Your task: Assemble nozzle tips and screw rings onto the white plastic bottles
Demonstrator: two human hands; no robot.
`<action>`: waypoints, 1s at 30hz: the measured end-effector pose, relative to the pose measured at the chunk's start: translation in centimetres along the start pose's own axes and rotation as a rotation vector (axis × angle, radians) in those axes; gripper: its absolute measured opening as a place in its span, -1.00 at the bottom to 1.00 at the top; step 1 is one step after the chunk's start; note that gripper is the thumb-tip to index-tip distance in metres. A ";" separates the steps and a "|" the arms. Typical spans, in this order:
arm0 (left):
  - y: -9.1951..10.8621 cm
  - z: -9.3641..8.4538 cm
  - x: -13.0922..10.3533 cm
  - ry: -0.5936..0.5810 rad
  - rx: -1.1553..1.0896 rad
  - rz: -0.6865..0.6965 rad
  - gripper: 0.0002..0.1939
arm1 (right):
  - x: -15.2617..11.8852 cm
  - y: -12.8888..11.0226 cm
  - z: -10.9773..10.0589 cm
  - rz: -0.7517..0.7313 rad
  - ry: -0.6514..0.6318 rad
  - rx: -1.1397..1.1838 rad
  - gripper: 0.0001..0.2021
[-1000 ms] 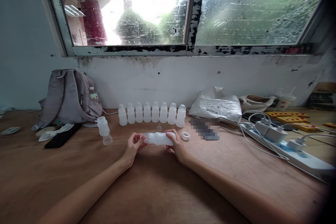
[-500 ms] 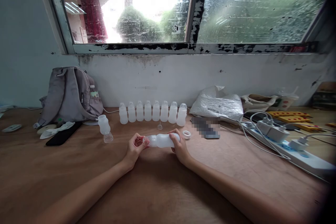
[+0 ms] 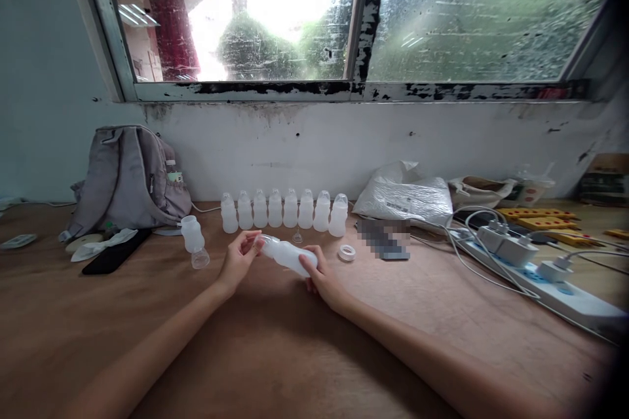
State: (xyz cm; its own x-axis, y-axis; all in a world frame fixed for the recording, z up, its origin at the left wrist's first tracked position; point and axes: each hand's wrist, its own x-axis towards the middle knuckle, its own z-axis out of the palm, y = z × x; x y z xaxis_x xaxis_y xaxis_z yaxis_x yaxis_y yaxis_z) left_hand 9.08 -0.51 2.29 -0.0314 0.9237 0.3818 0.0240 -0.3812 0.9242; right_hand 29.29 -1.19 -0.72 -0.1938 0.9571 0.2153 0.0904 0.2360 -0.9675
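Note:
A frosted white baby bottle [image 3: 289,256] is held above the table, tilted, its clear cap end up and to the left. My right hand [image 3: 324,280] is closed round its lower end. At the other end, the fingers of my left hand [image 3: 240,263] pinch the clear cap [image 3: 268,243]. Behind the hands, a small clear nipple [image 3: 297,236] sits on the table. A white collar ring [image 3: 346,253] lies right of my right hand. To the left stands an uncapped bottle [image 3: 192,234], with a loose clear cap [image 3: 200,259] just in front of it.
Several capped baby bottles [image 3: 290,211] stand in a row near the wall. A grey backpack [image 3: 130,177] and a black phone-like slab [image 3: 115,254] are at left. To the right are a silvery bag [image 3: 405,196], a blurred-out dark device [image 3: 393,249] and a power strip [image 3: 565,294] with cables.
The bottle has gone from nearly level to tilted, its cap end raised. Both hands have shifted left with it, and my left hand has risen.

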 end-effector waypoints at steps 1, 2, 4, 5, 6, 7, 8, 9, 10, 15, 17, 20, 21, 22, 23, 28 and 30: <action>0.4 -0.3 0.5 -0.010 0.066 0.025 -0.65 | -0.1 -0.2 0.3 -0.030 -0.024 -0.052 -0.71; 0.9 -0.5 0.9 -0.027 0.129 0.043 -0.66 | -0.2 -0.4 0.6 -0.063 -0.054 -0.102 -0.70; 1.7 -0.7 1.5 -0.073 0.222 0.058 -0.68 | -0.4 -0.9 1.0 -0.119 -0.120 -0.156 -0.70; 2.2 -0.7 1.7 -0.102 0.252 0.056 -0.69 | -0.5 -1.0 1.2 -0.135 -0.148 -0.161 -0.70; 2.6 -0.6 1.9 -0.129 0.274 0.054 -0.69 | -0.5 -1.1 1.3 -0.140 -0.169 -0.161 -0.71; 2.9 -0.5 2.0 -0.154 0.294 0.052 -0.69 | -0.6 -1.2 1.3 -0.140 -0.180 -0.159 -0.71; 3.3 -0.4 2.2 -0.177 0.310 0.051 -0.69 | -0.6 -1.1 1.3 -0.142 -0.183 -0.164 -0.70; 3.7 -0.3 2.4 -0.196 0.321 0.050 -0.69 | -0.5 -1.1 1.3 -0.146 -0.175 -0.172 -0.69; 4.1 -0.4 2.6 -0.208 0.324 0.051 -0.68 | -0.5 -0.9 1.3 -0.151 -0.161 -0.177 -0.68; 7.0 -2.3 4.8 -0.129 0.437 0.150 -0.63 | -0.1 -0.1 1.2 -0.159 -0.040 -0.155 -0.64; 8.1 -3.9 6.1 -0.094 0.616 0.181 -0.65 | 0.0 0.1 1.1 -0.148 -0.007 -0.174 -0.68; 8.8 -6.5 8.1 -0.068 0.855 0.193 -0.67 | 0.1 0.2 1.1 -0.137 -0.006 -0.218 -0.73; 8.7 -7.3 8.7 -0.063 0.909 0.190 -0.66 | 0.1 0.2 1.1 -0.137 -0.005 -0.232 -0.74; 8.5 -8.1 9.3 -0.059 0.952 0.176 -0.65 | 0.1 0.1 1.1 -0.138 -0.007 -0.247 -0.75; 8.2 -8.7 9.8 -0.062 0.987 0.155 -0.64 | 0.1 0.0 1.1 -0.141 -0.011 -0.263 -0.76; 6.1 -10.9 11.8 -0.058 1.178 0.045 -0.62 | 0.0 -0.3 1.1 -0.157 -0.036 -0.362 -0.80; 5.2 -11.5 12.6 -0.022 1.244 0.030 -0.63 | 0.0 -0.3 1.1 -0.170 -0.043 -0.393 -0.83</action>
State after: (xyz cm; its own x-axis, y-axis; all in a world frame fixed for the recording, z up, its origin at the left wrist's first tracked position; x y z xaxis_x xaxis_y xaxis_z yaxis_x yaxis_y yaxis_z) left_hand -2.65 8.68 12.06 0.0023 0.9203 0.3911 0.9545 -0.1186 0.2735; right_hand 28.16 -1.41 -0.58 -0.2775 0.8934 0.3534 0.4174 0.4434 -0.7932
